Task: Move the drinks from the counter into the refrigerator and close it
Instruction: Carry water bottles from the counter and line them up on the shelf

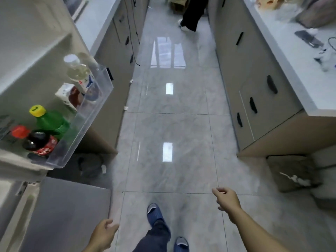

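Both grips empty; green bottle (52, 122) upright

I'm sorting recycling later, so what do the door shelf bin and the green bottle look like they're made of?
Door shelf bin: likely clear hard plastic, glossy, since the drinks show through its wall. Green bottle: probably translucent green plastic with a matte yellow cap.

the cola bottle (39, 142) label is too blurred to read. the far person (190, 14) is cut off above the legs. clutter on the right counter (298, 70) is smeared beyond telling.
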`<state>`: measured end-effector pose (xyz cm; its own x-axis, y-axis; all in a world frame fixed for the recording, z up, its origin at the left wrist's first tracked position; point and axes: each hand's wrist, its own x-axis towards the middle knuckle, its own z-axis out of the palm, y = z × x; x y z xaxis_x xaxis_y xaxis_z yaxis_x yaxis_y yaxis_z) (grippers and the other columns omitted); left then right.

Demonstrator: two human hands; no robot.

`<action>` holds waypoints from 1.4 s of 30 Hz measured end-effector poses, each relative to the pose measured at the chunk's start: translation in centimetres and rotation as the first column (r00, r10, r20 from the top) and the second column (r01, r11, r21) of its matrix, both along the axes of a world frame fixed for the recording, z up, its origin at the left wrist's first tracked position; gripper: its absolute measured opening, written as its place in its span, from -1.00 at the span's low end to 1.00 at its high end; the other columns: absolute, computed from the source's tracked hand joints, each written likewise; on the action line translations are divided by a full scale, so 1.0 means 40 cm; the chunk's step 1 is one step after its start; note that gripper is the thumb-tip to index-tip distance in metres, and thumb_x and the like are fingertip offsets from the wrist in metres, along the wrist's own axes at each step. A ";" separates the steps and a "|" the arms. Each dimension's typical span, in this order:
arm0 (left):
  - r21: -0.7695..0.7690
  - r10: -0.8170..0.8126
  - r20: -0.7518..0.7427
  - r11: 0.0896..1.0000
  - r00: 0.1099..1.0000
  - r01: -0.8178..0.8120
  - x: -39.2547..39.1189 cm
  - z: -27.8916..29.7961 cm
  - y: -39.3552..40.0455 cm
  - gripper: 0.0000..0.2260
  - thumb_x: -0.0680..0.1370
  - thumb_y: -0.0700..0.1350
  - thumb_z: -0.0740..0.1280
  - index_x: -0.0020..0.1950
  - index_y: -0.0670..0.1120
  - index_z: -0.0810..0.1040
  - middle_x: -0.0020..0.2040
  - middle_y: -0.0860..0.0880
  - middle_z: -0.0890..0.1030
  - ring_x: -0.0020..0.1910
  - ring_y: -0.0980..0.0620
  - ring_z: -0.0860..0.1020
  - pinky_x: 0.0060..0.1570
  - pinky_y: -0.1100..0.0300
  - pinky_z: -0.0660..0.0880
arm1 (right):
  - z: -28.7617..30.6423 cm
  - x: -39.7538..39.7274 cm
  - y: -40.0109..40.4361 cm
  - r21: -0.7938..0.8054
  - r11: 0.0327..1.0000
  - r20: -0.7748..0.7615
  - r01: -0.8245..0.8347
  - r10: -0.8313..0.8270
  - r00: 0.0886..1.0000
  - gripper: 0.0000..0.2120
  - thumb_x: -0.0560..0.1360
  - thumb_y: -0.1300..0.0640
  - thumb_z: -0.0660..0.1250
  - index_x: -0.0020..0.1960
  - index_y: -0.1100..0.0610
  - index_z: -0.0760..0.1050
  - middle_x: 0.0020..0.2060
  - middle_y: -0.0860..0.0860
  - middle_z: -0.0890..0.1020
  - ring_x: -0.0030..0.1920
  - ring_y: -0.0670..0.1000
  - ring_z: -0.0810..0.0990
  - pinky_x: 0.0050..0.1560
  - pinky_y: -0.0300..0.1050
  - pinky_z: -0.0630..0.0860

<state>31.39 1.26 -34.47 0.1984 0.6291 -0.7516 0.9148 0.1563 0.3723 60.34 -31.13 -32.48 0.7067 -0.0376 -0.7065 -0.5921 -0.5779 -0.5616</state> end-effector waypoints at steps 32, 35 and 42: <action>0.000 0.002 0.107 1.000 0.994 -0.002 1.018 -0.047 0.258 -0.80 0.57 -0.10 0.37 0.18 -0.02 0.48 -0.10 -0.11 0.57 -0.20 -0.07 0.55 -0.21 0.08 0.56 | -0.055 0.865 0.078 -0.133 0.990 -0.164 0.047 -0.069 0.984 -0.88 0.56 0.08 0.36 -0.02 0.15 0.53 -0.07 0.09 0.60 -0.05 0.13 0.58 -0.11 0.01 0.57; 0.000 0.057 0.094 0.998 0.994 -0.057 1.062 -0.049 0.259 -0.81 0.57 -0.10 0.36 0.17 -0.01 0.48 -0.10 -0.10 0.58 -0.22 -0.05 0.54 -0.28 0.13 0.54 | -0.038 1.035 0.180 -0.090 0.996 -0.113 -0.030 0.020 0.993 -0.86 0.55 0.08 0.38 -0.01 0.17 0.56 -0.06 0.13 0.61 -0.06 0.14 0.58 -0.16 -0.02 0.56; -0.013 0.270 0.008 0.963 0.963 -0.270 1.131 -0.086 0.325 -0.78 0.58 -0.11 0.36 0.21 -0.08 0.50 -0.11 -0.11 0.53 -0.18 -0.08 0.52 -0.26 0.11 0.52 | -0.011 1.311 0.462 -0.020 0.972 -0.072 -0.235 0.233 0.970 -0.81 0.53 0.07 0.39 0.06 0.16 0.55 -0.16 0.08 0.55 -0.18 0.07 0.51 -0.20 -0.07 0.53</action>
<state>76.62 14.25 -37.92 0.0299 0.6514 -0.7582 0.8342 0.4017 0.3780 112.78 -12.67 -32.94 0.6482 0.1031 -0.7544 -0.4747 -0.7200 -0.5063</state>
